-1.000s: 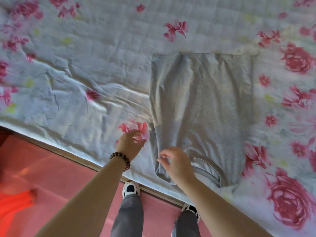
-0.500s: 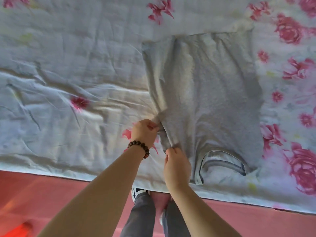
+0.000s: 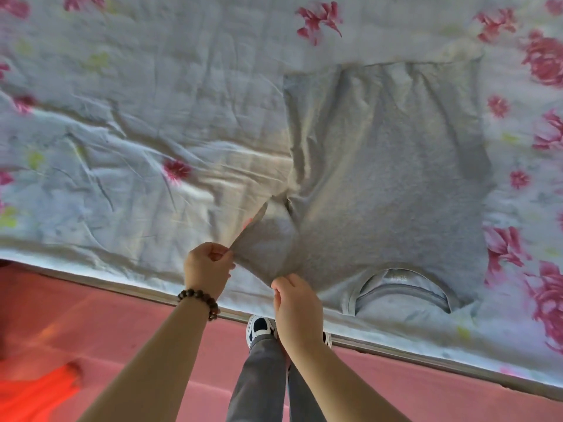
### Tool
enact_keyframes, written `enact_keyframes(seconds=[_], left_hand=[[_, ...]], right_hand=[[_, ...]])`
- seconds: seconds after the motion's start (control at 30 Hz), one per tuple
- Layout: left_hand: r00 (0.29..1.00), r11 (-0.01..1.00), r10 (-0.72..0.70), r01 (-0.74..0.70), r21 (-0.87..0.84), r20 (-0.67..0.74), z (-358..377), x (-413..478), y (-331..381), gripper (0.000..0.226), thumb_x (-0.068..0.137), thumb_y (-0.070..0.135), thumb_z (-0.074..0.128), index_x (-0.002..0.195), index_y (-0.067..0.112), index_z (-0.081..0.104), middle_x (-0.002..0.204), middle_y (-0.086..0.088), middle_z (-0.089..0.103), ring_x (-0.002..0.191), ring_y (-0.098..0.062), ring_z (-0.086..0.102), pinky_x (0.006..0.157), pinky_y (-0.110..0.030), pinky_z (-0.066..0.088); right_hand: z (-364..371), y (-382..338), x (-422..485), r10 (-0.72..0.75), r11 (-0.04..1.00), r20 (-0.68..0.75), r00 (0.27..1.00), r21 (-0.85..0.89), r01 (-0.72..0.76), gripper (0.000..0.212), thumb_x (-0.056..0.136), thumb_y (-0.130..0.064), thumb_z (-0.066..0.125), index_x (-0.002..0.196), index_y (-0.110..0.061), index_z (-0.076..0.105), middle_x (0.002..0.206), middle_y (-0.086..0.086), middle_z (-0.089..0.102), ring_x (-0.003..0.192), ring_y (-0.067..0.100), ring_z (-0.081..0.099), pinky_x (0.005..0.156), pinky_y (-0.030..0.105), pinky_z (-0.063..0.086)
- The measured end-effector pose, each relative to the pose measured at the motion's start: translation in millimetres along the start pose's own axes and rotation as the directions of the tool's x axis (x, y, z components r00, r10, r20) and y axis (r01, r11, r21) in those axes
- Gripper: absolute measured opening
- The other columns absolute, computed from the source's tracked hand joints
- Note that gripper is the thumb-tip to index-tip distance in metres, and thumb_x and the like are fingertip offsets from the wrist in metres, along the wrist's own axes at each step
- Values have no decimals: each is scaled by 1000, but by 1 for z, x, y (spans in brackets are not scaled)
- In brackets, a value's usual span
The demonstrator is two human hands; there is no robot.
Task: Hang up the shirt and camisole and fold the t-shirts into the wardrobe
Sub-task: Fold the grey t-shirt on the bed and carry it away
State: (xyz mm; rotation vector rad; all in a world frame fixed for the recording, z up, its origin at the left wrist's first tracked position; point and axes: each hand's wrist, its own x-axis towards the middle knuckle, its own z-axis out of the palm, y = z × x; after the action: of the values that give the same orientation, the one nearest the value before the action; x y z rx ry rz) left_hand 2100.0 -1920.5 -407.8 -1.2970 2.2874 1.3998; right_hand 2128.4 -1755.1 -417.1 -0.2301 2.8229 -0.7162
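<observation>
You are folding the grey t-shirt (image 3: 396, 178). It lies flat on the flowered bed sheet (image 3: 122, 132), in the middle and right of the frame. Its neck hole (image 3: 402, 289) is near the bottom edge of the bed. Your left hand (image 3: 207, 266) and right hand (image 3: 298, 303) are low in the middle. Each grip is pinching the shirt's sleeve (image 3: 265, 251), which is held up a little off the sheet. Next, I think, you lay that sleeve over onto the shirt's body. Keep it smooth so no lumps hide in the fold.
</observation>
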Motion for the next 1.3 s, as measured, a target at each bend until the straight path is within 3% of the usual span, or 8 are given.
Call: enact_keyframes(seconds=[0.27,0.43,0.67,0.77,0.83,0.97,1.17,1.3], left_hand=[[1000,990,10,-9,144,-6,-11,-6,-27,3,82,12,66,80,11,69,68,-1,70,69,-17,68,66,-39,59],[990,965,142,-139,223,1,-7,4,0,14,85,20,68,96,12,68,82,5,66,70,-6,59,58,-12,41],[950,944,263,-290,161,167,34,29,53,12,83,20,69,94,22,66,86,9,67,84,-12,64,77,-24,52],[936,901,265,-326,286,232,48,39,62,18,83,25,69,92,9,69,87,-1,70,83,-18,65,76,-30,55],[942,892,245,-311,329,228,49,42,64,22,85,25,67,83,3,69,83,-10,71,80,-23,65,68,-31,54],[966,916,184,-236,324,182,38,45,53,14,85,25,69,74,19,62,78,1,65,77,-18,62,66,-26,47],[961,922,218,-260,286,170,25,38,51,6,85,28,68,87,23,65,84,9,65,83,-10,63,67,-20,46],[951,929,259,-293,225,168,18,16,78,14,84,29,70,95,23,64,86,10,66,81,-6,62,66,-16,44]], right_hand=[[10,2,1,4,999,99,995,-46,0,34,47,3,81,65,-20,64,61,-5,54,52,16,53,42,22,30],[-2,9,8,-26,997,25,999,69,24,18,68,-3,76,76,-15,66,71,-2,60,65,19,58,48,25,43],[-17,18,49,-46,997,-32,998,62,48,27,74,-1,73,99,-9,68,98,7,64,92,27,59,74,36,54],[-17,25,61,-71,997,90,993,29,69,38,76,-6,73,113,-10,65,114,9,62,108,30,54,90,41,49],[-16,27,62,-79,997,150,986,10,79,41,73,-9,76,113,-12,66,119,9,59,112,31,52,92,44,47],[-16,22,57,-86,995,257,963,-23,95,45,77,-15,74,121,-16,63,137,6,45,125,28,40,99,42,42],[-27,20,56,-54,998,305,951,2,56,49,85,-23,68,132,-23,53,147,0,33,134,21,30,108,31,32],[-56,21,49,-12,999,241,970,38,3,44,89,-23,63,132,-24,53,147,0,33,133,18,32,108,28,33]])
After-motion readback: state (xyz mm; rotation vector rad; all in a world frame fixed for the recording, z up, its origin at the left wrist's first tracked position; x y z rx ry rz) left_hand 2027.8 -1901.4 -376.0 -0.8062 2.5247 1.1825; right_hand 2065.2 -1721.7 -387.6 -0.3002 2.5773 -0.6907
